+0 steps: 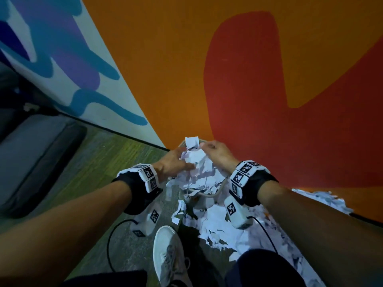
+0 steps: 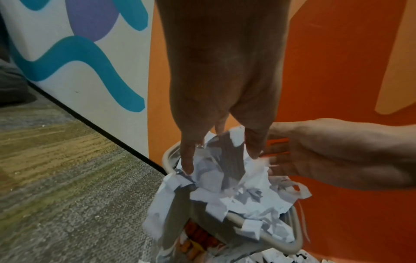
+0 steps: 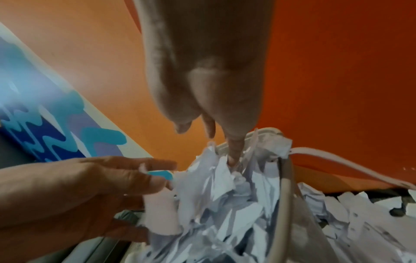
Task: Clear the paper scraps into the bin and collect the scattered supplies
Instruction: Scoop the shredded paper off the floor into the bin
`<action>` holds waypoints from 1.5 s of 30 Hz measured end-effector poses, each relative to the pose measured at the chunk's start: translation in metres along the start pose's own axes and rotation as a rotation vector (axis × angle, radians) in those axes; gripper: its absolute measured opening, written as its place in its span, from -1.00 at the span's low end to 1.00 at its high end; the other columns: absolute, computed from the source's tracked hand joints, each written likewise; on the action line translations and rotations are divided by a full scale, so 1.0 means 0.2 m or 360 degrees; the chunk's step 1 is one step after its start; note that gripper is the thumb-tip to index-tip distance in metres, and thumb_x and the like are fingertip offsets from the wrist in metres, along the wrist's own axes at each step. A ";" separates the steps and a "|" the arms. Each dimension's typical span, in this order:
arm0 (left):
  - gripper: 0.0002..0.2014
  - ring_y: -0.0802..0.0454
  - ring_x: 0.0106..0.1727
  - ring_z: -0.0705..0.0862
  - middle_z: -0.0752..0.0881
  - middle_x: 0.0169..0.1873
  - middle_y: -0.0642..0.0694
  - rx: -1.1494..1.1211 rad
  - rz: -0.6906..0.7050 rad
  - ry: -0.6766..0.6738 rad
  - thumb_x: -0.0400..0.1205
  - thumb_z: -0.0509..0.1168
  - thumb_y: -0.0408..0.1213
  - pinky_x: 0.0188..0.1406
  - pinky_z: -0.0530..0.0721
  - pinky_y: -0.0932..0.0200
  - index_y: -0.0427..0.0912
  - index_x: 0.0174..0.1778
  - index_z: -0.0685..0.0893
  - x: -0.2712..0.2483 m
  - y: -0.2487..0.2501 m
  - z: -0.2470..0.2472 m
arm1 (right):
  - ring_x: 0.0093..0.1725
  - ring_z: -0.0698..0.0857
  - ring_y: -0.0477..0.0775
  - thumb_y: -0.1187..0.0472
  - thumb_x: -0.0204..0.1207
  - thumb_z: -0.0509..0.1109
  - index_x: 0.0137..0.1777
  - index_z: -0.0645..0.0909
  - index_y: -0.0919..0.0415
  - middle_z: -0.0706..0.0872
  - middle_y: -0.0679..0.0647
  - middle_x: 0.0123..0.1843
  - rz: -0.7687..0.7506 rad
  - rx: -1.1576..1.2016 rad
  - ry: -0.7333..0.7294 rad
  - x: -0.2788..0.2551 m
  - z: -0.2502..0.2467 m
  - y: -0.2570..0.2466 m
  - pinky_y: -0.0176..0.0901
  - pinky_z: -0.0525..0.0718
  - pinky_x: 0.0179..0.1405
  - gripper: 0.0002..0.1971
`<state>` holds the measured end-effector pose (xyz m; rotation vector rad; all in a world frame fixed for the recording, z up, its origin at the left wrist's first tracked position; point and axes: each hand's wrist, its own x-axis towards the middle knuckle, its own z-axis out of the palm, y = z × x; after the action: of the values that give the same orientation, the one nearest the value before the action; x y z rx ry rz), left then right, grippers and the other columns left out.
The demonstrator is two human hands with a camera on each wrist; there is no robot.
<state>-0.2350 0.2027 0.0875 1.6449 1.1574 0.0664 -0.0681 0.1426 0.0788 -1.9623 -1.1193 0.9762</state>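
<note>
A beige wire-rimmed bin point(image 2: 284, 247) stands against the orange wall, heaped above its rim with white paper scraps point(image 1: 196, 163). My left hand point(image 1: 176, 160) and right hand point(image 1: 216, 152) flank the top of the heap, one on each side. Both have straight fingers touching the paper. In the left wrist view the left fingers point(image 2: 188, 160) point down into the scraps point(image 2: 225, 186) and the right hand point(image 2: 326, 156) lies flat on the far side. In the right wrist view the left hand point(image 3: 90, 186) presses the heap point(image 3: 225, 204) sideways. One scrap point(image 1: 191, 142) sticks up between the hands.
More torn paper point(image 1: 219, 226) lies on the carpet to the right of the bin and along the wall point(image 1: 323, 198). My white shoe point(image 1: 167, 251) is just in front. A grey cushion point(image 1: 31, 154) sits at the left. Something orange point(image 2: 198, 236) shows low in the bin.
</note>
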 end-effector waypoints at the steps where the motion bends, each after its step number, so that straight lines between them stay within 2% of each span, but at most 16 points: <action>1: -0.27 -0.02 0.11 0.73 0.64 0.37 -0.16 0.0020 -0.0006 -0.0051 0.57 0.52 -0.25 0.00 0.71 0.02 -0.05 0.63 0.34 0.00 -0.02 -0.01 | 0.40 0.61 0.15 -0.14 0.70 0.23 0.50 0.53 0.16 0.62 0.12 0.46 0.0014 -0.0024 -0.0077 -0.01 -0.01 0.02 0.10 0.57 0.38 -0.50; 4: -0.16 -0.13 0.31 0.67 0.38 0.63 -0.17 0.0132 -0.0016 -0.0122 0.51 0.56 -0.24 0.31 0.63 -0.09 0.00 0.68 0.30 -0.01 -0.05 -0.03 | 0.45 0.58 0.19 -0.14 0.72 0.20 0.58 0.43 0.17 0.54 0.16 0.55 -0.0034 -0.0147 -0.0241 -0.02 -0.07 0.06 0.24 0.56 0.44 -0.45; 7: -0.14 -0.17 0.46 0.58 0.27 0.68 -0.17 0.0266 0.0056 -0.0160 0.52 0.55 -0.24 0.32 0.56 -0.01 0.02 0.70 0.26 -0.02 -0.03 -0.05 | 0.44 0.59 0.14 -0.06 0.69 0.29 0.61 0.41 0.11 0.54 0.11 0.55 -0.0162 -0.0335 -0.0245 -0.04 -0.14 0.09 0.21 0.60 0.41 -0.47; 10: -0.14 -0.20 0.52 0.51 0.26 0.68 -0.22 0.0417 0.0104 -0.0231 0.53 0.54 -0.25 0.44 0.51 -0.16 0.04 0.70 0.24 -0.03 -0.03 -0.06 | 0.47 0.56 0.09 -0.05 0.60 0.43 0.61 0.40 0.08 0.52 0.05 0.57 -0.0408 -0.0523 -0.0241 -0.07 -0.18 0.12 0.04 0.54 0.43 -0.38; 13: -0.17 -0.16 0.54 0.47 0.32 0.66 -0.10 0.0730 0.0146 -0.0326 0.52 0.54 -0.12 0.50 0.49 -0.25 0.04 0.68 0.28 0.00 -0.07 -0.01 | 0.51 0.49 0.08 -0.20 0.50 0.46 0.64 0.35 0.04 0.48 0.05 0.58 -0.0567 -0.0863 -0.0483 -0.06 -0.11 0.18 0.02 0.50 0.43 -0.25; 15: -0.25 -0.12 0.47 0.52 0.43 0.57 -0.08 0.0824 0.0150 -0.0363 0.53 0.54 -0.11 0.42 0.58 -0.19 0.00 0.62 0.36 0.05 -0.10 0.03 | 0.39 0.52 0.12 -0.23 0.49 0.43 0.60 0.36 -0.01 0.58 0.07 0.38 -0.0618 -0.1148 -0.0594 -0.02 -0.04 0.23 0.09 0.52 0.33 -0.28; 19: -0.42 -0.17 0.29 0.69 0.61 0.36 -0.10 0.0849 0.0163 -0.0385 0.51 0.55 -0.31 0.14 0.77 -0.16 -0.05 0.43 0.52 0.21 -0.17 0.06 | 0.41 0.50 0.20 -0.19 0.50 0.42 0.56 0.42 -0.01 0.64 0.09 0.26 -0.0583 -0.1551 -0.0584 0.07 0.05 0.28 0.33 0.17 0.57 -0.34; 22: -0.41 -0.09 0.48 0.52 0.52 0.50 -0.07 0.1058 0.0209 -0.0351 0.58 0.49 -0.31 0.47 0.55 -0.08 -0.07 0.54 0.50 0.31 -0.19 0.08 | 0.46 0.51 0.19 -0.20 0.52 0.40 0.51 0.50 0.06 0.70 0.09 0.31 -0.0496 -0.1700 -0.0636 0.15 0.08 0.31 0.32 -0.08 0.68 -0.39; 24: -0.40 -0.11 0.55 0.45 0.47 0.56 -0.08 0.1100 0.0203 -0.0363 0.60 0.47 -0.35 0.54 0.46 -0.08 -0.06 0.56 0.48 0.37 -0.22 0.10 | 0.41 0.57 0.20 -0.18 0.53 0.40 0.43 0.56 0.10 0.73 0.10 0.27 -0.0435 -0.1740 -0.0676 0.18 0.09 0.32 0.27 -0.06 0.69 -0.45; 27: -0.31 -0.09 0.56 0.44 0.47 0.55 -0.08 0.1144 0.0175 -0.0359 0.54 0.54 -0.29 0.53 0.45 -0.01 -0.05 0.59 0.46 0.43 -0.28 0.13 | 0.27 0.62 0.25 -0.11 0.55 0.42 0.37 0.59 0.12 0.72 0.14 0.23 -0.0410 -0.1764 -0.0688 0.20 0.10 0.33 0.03 0.43 0.27 -0.53; 30: -0.29 -0.14 0.53 0.48 0.51 0.52 -0.14 0.1150 0.0181 -0.0394 0.53 0.55 -0.32 0.49 0.50 -0.02 -0.10 0.61 0.46 0.44 -0.25 0.17 | 0.09 0.67 0.26 -0.09 0.52 0.43 0.28 0.62 0.12 0.73 0.12 0.09 -0.0388 -0.1778 -0.0723 0.19 0.10 0.33 -0.09 0.44 -0.14 -0.58; 33: -0.42 -0.23 0.44 0.58 0.62 0.40 -0.17 0.1070 0.0153 -0.0481 0.54 0.55 -0.29 0.38 0.59 -0.10 -0.14 0.50 0.57 0.41 -0.18 0.13 | -0.06 0.69 0.25 0.01 0.49 0.43 0.12 0.63 0.13 0.68 0.04 -0.17 -0.0332 -0.1537 -0.0741 0.19 0.06 0.29 -0.03 0.63 -0.20 -0.72; 35: -0.55 -0.23 0.32 0.66 0.66 0.31 -0.13 0.0991 0.0163 -0.0499 0.58 0.50 -0.25 0.26 0.67 -0.13 -0.05 0.40 0.61 0.38 -0.10 0.06 | 0.16 0.70 0.25 0.04 0.51 0.43 0.32 0.61 0.09 0.75 0.07 0.15 -0.0357 -0.1343 -0.0704 0.18 0.00 0.26 0.06 0.70 0.10 -0.61; 37: -0.48 -0.11 0.23 0.66 0.66 0.37 -0.12 0.1102 0.0235 -0.0463 0.60 0.48 -0.14 0.16 0.62 0.05 0.00 0.51 0.57 0.36 -0.02 0.00 | 0.35 0.64 0.18 0.02 0.56 0.43 0.53 0.50 0.03 0.64 0.10 0.43 -0.0402 -0.1194 -0.0624 0.14 -0.06 0.21 0.03 0.63 0.28 -0.47; 41: -0.45 -0.02 0.17 0.71 0.65 0.42 -0.08 0.1302 0.0296 -0.0454 0.59 0.50 -0.15 0.11 0.68 0.07 0.03 0.52 0.57 0.32 0.09 -0.11 | 0.43 0.58 0.12 -0.13 0.55 0.45 0.58 0.44 -0.04 0.58 0.07 0.52 -0.0458 -0.1017 -0.0583 0.06 -0.11 0.16 0.08 0.58 0.36 -0.38; 45: -0.33 -0.03 -0.07 0.80 0.74 0.06 0.06 0.1338 0.0199 -0.0730 0.50 0.58 -0.23 -0.03 0.79 -0.02 0.04 0.54 0.54 0.27 0.04 -0.17 | 0.47 0.55 0.10 -0.32 0.43 0.47 0.63 0.36 -0.04 0.52 0.03 0.57 -0.0504 -0.0997 -0.0734 0.01 0.00 0.17 0.10 0.55 0.40 -0.20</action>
<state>-0.2208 0.2654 0.0833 2.2911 0.7483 -0.7744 -0.0535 0.1313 0.0508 -1.9585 -2.1340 1.0069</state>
